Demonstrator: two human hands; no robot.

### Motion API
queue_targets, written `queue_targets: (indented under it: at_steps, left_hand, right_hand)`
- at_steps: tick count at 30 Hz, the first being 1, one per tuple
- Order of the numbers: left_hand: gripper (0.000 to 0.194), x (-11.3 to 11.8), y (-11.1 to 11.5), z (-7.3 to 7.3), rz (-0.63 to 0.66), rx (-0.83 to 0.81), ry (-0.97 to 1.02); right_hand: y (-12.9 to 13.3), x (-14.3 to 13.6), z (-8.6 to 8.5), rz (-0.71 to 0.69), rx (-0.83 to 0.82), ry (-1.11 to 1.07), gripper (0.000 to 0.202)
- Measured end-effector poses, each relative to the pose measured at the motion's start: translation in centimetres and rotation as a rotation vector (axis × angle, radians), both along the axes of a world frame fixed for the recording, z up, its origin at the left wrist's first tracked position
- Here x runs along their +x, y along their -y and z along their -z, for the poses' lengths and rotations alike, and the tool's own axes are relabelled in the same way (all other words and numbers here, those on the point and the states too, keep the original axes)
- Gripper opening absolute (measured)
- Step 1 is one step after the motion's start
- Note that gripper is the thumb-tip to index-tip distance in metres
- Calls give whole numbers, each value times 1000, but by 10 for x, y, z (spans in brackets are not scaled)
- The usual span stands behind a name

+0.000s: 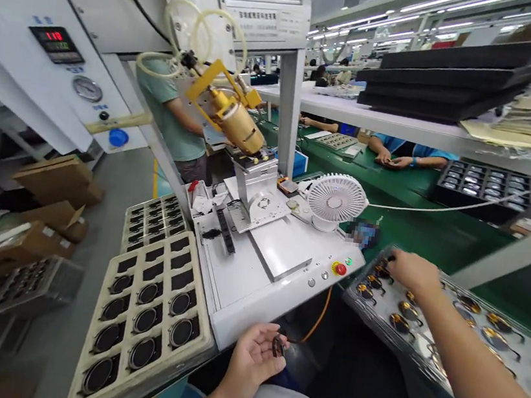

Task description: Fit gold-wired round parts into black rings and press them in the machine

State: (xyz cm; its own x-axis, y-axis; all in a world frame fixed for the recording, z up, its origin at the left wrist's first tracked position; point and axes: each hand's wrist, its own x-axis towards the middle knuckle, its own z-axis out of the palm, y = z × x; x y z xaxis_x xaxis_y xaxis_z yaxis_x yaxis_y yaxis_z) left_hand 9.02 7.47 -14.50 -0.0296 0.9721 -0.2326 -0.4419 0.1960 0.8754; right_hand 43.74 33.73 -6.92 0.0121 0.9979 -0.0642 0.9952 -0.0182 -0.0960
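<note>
My left hand (pixel 254 362) is closed, palm up, above my lap near the front edge of the machine. Between its thumb and fingers is a small round dark part (pixel 279 346), tilted on edge, with a thin dark tail. My right hand (pixel 413 272) reaches over the far left corner of a clear tray (pixel 429 371). Its fingers are pinched together at a small dark piece whose kind I cannot make out. Several round parts with orange-gold faces and dark tails, such as this round part (pixel 398 322), lie in the tray.
Before me stands a white bench machine (pixel 255 315) with a gold cylinder head (pixel 242 124), a metal fixture (pixel 262 202) and a red stop button (pixel 340 269). A white fan (pixel 337 199) sits on it. At left, a cream tray (pixel 91 333) holds round watch cases. Co-workers sit beyond.
</note>
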Motion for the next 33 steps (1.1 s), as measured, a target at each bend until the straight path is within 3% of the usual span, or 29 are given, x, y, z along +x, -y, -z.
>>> queue_targets:
  at_steps: [2, 3, 5, 9, 13, 20, 24, 26, 29, 33]
  left_hand:
    - [57, 1, 2, 2, 30, -19, 23]
    - [58, 3, 2, 4, 53, -36, 38]
    - [64, 7, 0, 8, 113, -68, 90]
    - [80, 17, -15, 14, 301, -32, 282]
    - [82, 19, -28, 17, 415, 71, 430]
    - [82, 15, -24, 25, 313, 56, 455]
    - [75, 11, -17, 16, 200, 31, 416]
    - [76, 5, -16, 5, 152, 25, 382]
    - [76, -4, -18, -12, 90, 29, 345]
    - [77, -14, -20, -28, 83, 58, 287]
  right_hand:
    - [19, 3, 5, 15, 77, -132, 27]
    - [33, 1, 11, 34, 133, -287, 29]
    - [67, -17, 27, 13, 76, -664, 30]
    - [144, -81, 56, -231, -156, -1112, 33]
    - [181, -126, 63, -451, -132, -1276, 22]
    - [181, -138, 58, -624, 0, -1078, 25]
    - [173, -150, 39, -753, 27, -864, 25]
    - [160, -154, 24, -691, 68, -829, 25]
    - [126, -156, 4, -487, 112, -881, 27]
    - [78, -160, -4, -176, 33, -1065, 26]
